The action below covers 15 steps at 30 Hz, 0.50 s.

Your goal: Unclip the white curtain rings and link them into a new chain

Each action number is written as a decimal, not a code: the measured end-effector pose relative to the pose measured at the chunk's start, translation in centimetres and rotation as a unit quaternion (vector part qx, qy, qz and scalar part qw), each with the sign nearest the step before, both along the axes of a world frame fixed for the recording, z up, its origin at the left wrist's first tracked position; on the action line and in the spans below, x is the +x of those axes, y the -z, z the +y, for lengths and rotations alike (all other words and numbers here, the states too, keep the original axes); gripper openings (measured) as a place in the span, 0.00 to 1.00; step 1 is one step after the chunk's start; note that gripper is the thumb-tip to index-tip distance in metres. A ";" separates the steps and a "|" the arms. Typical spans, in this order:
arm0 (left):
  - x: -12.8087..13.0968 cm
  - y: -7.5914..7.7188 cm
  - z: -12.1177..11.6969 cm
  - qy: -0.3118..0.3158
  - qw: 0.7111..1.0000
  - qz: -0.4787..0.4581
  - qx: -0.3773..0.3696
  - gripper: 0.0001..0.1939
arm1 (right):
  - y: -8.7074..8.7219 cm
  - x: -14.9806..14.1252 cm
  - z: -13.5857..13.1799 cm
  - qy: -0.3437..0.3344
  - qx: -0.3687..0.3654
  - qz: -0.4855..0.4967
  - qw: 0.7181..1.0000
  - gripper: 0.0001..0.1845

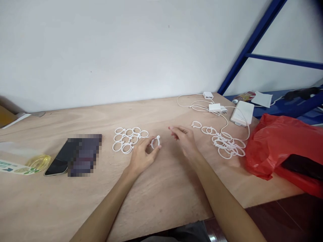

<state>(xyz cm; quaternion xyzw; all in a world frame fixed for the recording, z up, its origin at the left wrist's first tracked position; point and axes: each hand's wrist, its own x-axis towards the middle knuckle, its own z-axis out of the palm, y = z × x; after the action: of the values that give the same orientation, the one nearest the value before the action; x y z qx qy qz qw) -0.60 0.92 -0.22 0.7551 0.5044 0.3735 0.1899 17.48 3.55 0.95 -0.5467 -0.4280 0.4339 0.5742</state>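
Note:
My left hand holds a white plastic curtain ring between thumb and fingers, with the small knob of the ring at the top. A loose group of similar white rings lies flat just beyond and left of that hand. My right hand hovers to the right of the held ring, apart from it, with its fingers curled and the fingertips pinched together. Anything between those fingertips is too small to make out. Farther right, a tangled pile of white rings rests on the wooden table.
A dark phone lies at left beside a clear bag with a yellow coil. White chargers with cables, a white box and a red plastic bag occupy the right. Blue frame bars rise behind.

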 end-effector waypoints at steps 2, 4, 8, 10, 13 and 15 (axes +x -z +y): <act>-0.3 0.4 0.2 -0.018 0.996 0.071 0.052 0.17 | 0.4 1.7 0.6 0.105 0.008 -0.047 0.993 0.12; -0.6 0.8 0.4 -0.034 0.987 0.134 0.085 0.17 | 0.6 3.6 1.1 0.191 0.010 -0.122 0.974 0.13; -0.8 1.3 0.7 -0.075 0.970 0.210 0.096 0.18 | 1.0 6.4 1.1 0.276 -0.074 -0.323 0.902 0.19; -1.0 1.3 0.9 -0.098 0.964 0.231 0.089 0.20 | 1.2 6.8 0.9 0.276 -0.121 -0.417 0.857 0.21; -1.4 1.0 1.3 -0.135 0.956 0.244 0.087 0.24 | 1.7 6.5 0.8 0.251 -0.158 -0.497 0.815 0.23; -1.6 0.9 1.4 -0.148 0.955 0.241 0.088 0.25 | 1.9 6.2 0.8 0.234 -0.170 -0.521 0.803 0.22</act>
<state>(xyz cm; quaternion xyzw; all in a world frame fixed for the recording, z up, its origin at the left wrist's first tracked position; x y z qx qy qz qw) -2.25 2.33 -1.12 0.7534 0.6061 0.2475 -0.0622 23.64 4.34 -0.98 -0.8629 -0.4411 0.0018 0.2465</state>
